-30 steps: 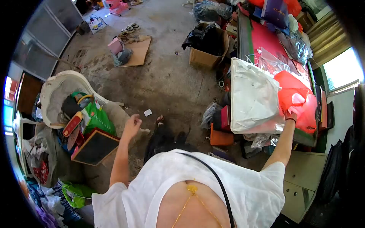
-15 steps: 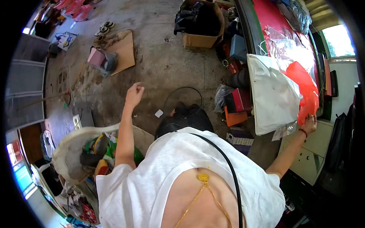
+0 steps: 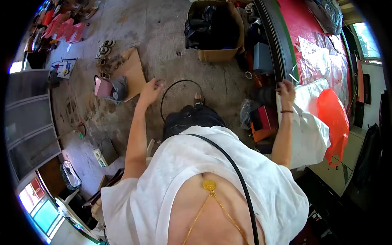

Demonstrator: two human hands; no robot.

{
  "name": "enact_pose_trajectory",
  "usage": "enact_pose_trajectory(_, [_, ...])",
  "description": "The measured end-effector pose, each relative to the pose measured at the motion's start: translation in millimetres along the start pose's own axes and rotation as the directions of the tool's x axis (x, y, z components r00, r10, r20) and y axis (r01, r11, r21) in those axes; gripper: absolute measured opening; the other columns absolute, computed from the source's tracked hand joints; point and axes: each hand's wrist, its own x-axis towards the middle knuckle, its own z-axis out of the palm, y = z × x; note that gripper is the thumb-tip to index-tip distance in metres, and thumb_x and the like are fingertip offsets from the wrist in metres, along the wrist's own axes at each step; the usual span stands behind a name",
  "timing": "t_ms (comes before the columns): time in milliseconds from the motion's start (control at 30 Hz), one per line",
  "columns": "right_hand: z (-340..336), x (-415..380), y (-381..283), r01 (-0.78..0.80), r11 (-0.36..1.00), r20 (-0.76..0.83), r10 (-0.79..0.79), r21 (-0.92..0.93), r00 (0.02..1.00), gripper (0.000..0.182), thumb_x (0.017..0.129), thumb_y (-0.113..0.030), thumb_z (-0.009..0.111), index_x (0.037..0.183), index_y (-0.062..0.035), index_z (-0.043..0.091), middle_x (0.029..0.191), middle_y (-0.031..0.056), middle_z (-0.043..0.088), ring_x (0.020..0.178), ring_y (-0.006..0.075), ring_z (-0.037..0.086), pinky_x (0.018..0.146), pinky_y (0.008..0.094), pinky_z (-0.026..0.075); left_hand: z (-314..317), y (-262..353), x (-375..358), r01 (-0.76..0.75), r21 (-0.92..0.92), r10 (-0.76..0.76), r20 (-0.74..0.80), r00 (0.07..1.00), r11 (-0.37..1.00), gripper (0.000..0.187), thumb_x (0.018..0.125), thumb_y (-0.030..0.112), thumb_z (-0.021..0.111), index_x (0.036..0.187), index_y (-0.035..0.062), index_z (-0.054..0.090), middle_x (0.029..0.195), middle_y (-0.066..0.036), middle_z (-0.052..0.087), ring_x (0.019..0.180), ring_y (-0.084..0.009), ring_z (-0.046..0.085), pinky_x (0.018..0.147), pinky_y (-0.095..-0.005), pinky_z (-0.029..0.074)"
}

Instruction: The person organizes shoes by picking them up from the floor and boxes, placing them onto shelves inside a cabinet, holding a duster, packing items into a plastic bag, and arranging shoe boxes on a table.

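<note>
My left hand (image 3: 151,92) is raised over the floor with its fingers bent, near the edge of a flat cardboard piece (image 3: 131,75). My right hand (image 3: 287,92) is over the near left corner of a white bag (image 3: 304,134) that hangs at the table's edge; whether its fingers grip anything is too small to tell. A red plastic bag (image 3: 332,122) lies to the right of the white one, apart from my hand. A black cable (image 3: 234,163) runs over my white shirt and loops above the floor.
A cardboard box (image 3: 218,55) with black plastic stands ahead. The red-topped table (image 3: 295,24) runs along the right. Boxes (image 3: 265,122) lie below it. On the left are a pink box (image 3: 103,86), shoes (image 3: 104,51) and grey panels (image 3: 30,110). A cabinet (image 3: 332,175) stands at right.
My right hand has left the red bag and moved left to the white bag's edge. My left hand has risen slightly. The view has shifted forward, and a foot now shows ahead.
</note>
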Motion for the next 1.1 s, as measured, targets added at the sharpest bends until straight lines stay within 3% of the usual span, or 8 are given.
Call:
enact_pose_trajectory(333, [173,100,123,-0.038,0.885,0.454,0.274,-0.463,0.848,0.027,0.078,-0.012,0.056,0.1,0.0032,0.053,0.073,0.0107,0.059,0.056,0.0164,0.057,0.05,0.0283,0.046,-49,-56,180,0.22,-0.298,-0.203,0.088,0.975,0.929,0.032,0.082,0.016,0.052,0.105,-0.0063,0.051,0.08,-0.014,0.061,0.069,-0.0166,0.057,0.057,-0.0273,0.046])
enact_pose_trajectory(433, [205,106,126,-0.462,0.839,0.355,0.541,-0.288,0.762,0.015,0.075,-0.01,0.055,0.083,0.0024,0.057,0.067,0.008,0.057,0.053,0.017,0.054,0.049,0.0298,0.045,-33,-80,281,0.233,-0.314,-0.166,0.227,0.96,0.92,0.034,0.079,0.017,0.053,0.104,-0.0061,0.052,0.078,-0.013,0.061,0.067,-0.0174,0.058,0.058,-0.0281,0.047])
enact_pose_trajectory(467, [207,112,151,-0.101,0.898,0.491,0.326,-0.429,0.808,0.015,0.075,-0.013,0.054,0.074,0.0012,0.057,0.062,0.0074,0.054,0.053,0.0192,0.054,0.049,0.031,0.044,-19,-88,320,0.231,-0.324,-0.162,0.225,0.961,0.917,0.034,0.079,0.017,0.053,0.104,-0.0061,0.052,0.078,-0.013,0.061,0.067,-0.0174,0.058,0.058,-0.0281,0.047])
enact_pose_trajectory(533, [220,111,220,-0.001,0.947,0.568,0.194,-0.321,0.8,0.016,0.076,-0.016,0.053,0.07,-0.0014,0.056,0.059,0.0091,0.052,0.056,0.0223,0.055,0.051,0.0326,0.045,-4,-100,384,0.329,-0.37,-0.231,0.285,0.93,0.869,0.034,0.077,0.017,0.054,0.103,-0.0049,0.053,0.076,-0.013,0.061,0.068,-0.016,0.058,0.057,-0.0271,0.047])
enact_pose_trajectory(600, [255,122,221,-0.917,0.389,0.211,0.907,-0.09,0.364,0.021,0.081,-0.02,0.055,0.066,-0.006,0.054,0.068,0.0045,0.053,0.056,0.0178,0.053,0.049,0.0324,0.042,9,-104,456,0.349,-0.295,-0.258,0.306,0.916,0.89,0.035,0.077,0.019,0.053,0.103,-0.0049,0.053,0.079,-0.015,0.061,0.07,-0.0192,0.059,0.06,-0.03,0.047])
enact_pose_trajectory(800, [326,201,209,-0.969,0.248,0.188,0.951,0.012,0.245,0.052,0.083,-0.035,0.053,0.12,0.0001,0.04,0.107,0.0186,0.051,0.097,0.0269,0.052,0.081,0.0375,0.045,80,-137,641,0.173,0.147,-0.19,0.114,0.975,0.974,0.041,0.076,0.029,0.051,0.102,-0.0036,0.054,0.091,-0.024,0.058,0.088,-0.0337,0.057,0.077,-0.0423,0.044])
enact_pose_trajectory(933, [378,267,255,-0.953,0.257,0.189,0.94,0.16,0.285,0.076,0.079,-0.045,0.055,0.134,-0.0069,0.019,0.137,0.0189,0.019,0.125,0.031,0.025,0.098,0.0391,0.029,125,-145,744,0.272,0.309,-0.288,0.007,0.958,0.911,0.053,0.076,0.03,0.054,0.116,-0.0032,0.042,0.104,-0.025,0.053,0.094,-0.0408,0.052,0.081,-0.0428,0.043])
enact_pose_trajectory(1100, [440,322,374,-0.897,0.189,0.037,0.975,0.4,0.221,0.064,0.078,-0.038,0.058,0.126,-0.0036,0.034,0.129,0.0162,0.034,0.113,0.0311,0.038,0.092,0.0374,0.035,178,-156,857,0.073,0.394,-0.039,-0.094,0.995,0.916,0.059,0.071,0.023,0.062,0.119,0.0046,0.033,0.121,-0.02,0.037,0.108,-0.0364,0.041,0.084,-0.0458,0.041])
